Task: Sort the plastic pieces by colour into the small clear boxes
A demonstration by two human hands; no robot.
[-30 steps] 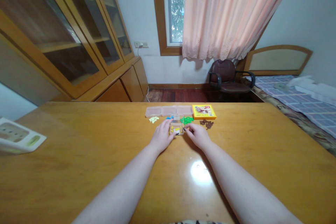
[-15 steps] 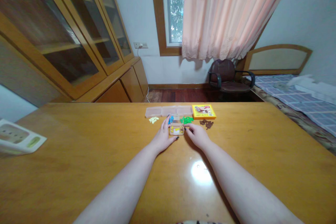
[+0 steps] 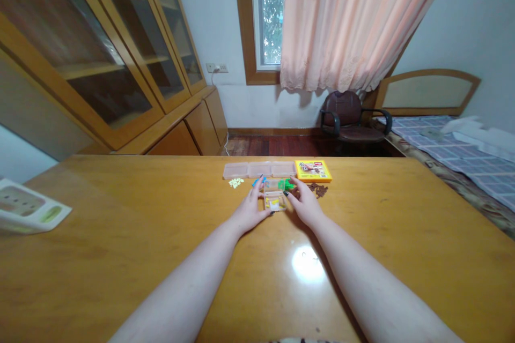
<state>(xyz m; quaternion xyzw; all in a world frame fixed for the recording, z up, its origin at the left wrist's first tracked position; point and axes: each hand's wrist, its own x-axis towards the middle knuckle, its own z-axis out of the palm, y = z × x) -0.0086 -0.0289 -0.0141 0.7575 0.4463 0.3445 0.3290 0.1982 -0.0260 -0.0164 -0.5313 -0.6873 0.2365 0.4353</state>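
A small clear plastic box [image 3: 275,204] with its lid [image 3: 274,187] folded back stands between my hands. Yellow pieces and a white slip lie inside it. My left hand [image 3: 250,209] holds it from the left, thumb at the near edge and fingers along the far side. My right hand [image 3: 306,207] grips its right side, thumb at the hinge area and fingers by the lid. Blue pieces [image 3: 257,182] lie beyond my left fingertips. Green pieces [image 3: 286,184] show behind the lid, partly covered by my right fingers.
Three clear trays [image 3: 259,170] line up at the back beside a yellow printed box [image 3: 313,171]. Pale pieces [image 3: 236,183] lie to the left, brown pieces [image 3: 319,189] to the right. A white power strip [image 3: 32,208] rests at the table's left.
The clear box has shifted slightly right, uncovering more of the blue pieces. My right hand has moved its fingers forward and closed on the box's right side.
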